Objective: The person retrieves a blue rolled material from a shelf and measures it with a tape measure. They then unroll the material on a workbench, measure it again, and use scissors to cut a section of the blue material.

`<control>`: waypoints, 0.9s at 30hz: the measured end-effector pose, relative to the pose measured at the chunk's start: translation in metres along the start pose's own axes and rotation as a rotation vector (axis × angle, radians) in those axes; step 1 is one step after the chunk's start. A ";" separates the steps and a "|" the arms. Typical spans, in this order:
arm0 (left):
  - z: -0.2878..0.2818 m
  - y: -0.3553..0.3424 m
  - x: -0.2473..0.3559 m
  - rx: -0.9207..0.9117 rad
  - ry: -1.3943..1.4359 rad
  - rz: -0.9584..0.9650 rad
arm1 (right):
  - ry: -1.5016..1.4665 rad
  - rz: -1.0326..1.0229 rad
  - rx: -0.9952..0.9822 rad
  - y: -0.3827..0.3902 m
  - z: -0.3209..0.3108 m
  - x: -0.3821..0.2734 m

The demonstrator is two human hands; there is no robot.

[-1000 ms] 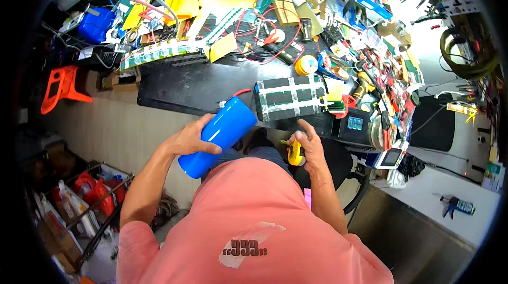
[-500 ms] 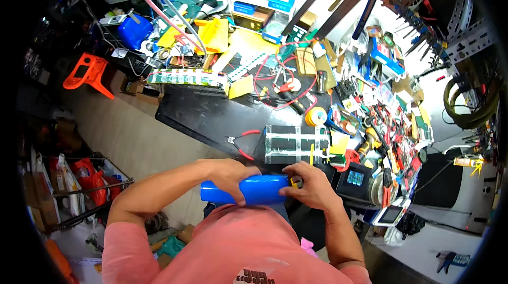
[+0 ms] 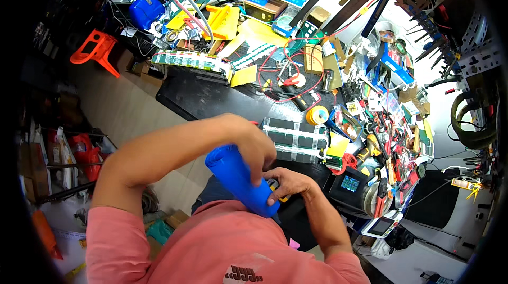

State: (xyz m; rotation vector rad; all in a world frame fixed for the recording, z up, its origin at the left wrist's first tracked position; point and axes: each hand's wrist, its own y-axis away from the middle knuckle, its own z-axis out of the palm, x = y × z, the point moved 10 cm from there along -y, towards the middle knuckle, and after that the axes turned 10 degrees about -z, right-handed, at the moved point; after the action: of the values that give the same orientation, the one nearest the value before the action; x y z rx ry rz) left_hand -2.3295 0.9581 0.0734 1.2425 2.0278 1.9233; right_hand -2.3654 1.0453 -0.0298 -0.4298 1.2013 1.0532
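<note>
A roll of glossy blue plastic film [image 3: 233, 178] lies slantwise in front of my body, its open far end up and to the left, its near end against my shirt. My left hand [image 3: 256, 149] reaches over from the far side, its fingers bent down onto the roll; they are slightly blurred. At the near right end my right hand [image 3: 292, 184] presses its thumb on the film. A small yellow-and-black tool [image 3: 284, 198] shows in that hand, mostly hidden by the fingers. Just beyond both hands a dark block-shaped pack [image 3: 286, 140] with silvery strips rests on the bench.
The black bench [image 3: 198, 96] holds a strip-topped pack [image 3: 190, 64], an orange-yellow spool [image 3: 317, 115], red wires and yellow sheets. Crowded tools and parts fill its right side, near a small device with a lit screen [image 3: 349, 183]. An orange stool [image 3: 95, 51] stands left.
The blue roll has swung from lying level to slanting, its left end now higher. My left hand has lifted over it and moved right. The red-handled pliers are now mostly hidden behind my left hand.
</note>
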 end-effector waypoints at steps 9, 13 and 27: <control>0.023 0.015 -0.121 0.930 1.547 0.658 | -0.226 -0.165 0.231 0.009 -0.030 0.031; 0.007 -0.001 -0.153 0.761 1.575 0.628 | -0.187 0.040 0.213 -0.019 -0.007 -0.002; 0.005 0.013 -0.228 0.416 1.434 0.708 | -0.587 -0.105 0.515 -0.108 0.014 -0.030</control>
State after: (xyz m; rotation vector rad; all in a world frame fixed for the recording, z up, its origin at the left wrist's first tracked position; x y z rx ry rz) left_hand -2.1688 0.8261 -0.0202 0.5593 2.8679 3.5582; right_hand -2.2672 0.9900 -0.0238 0.2105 0.8592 0.6711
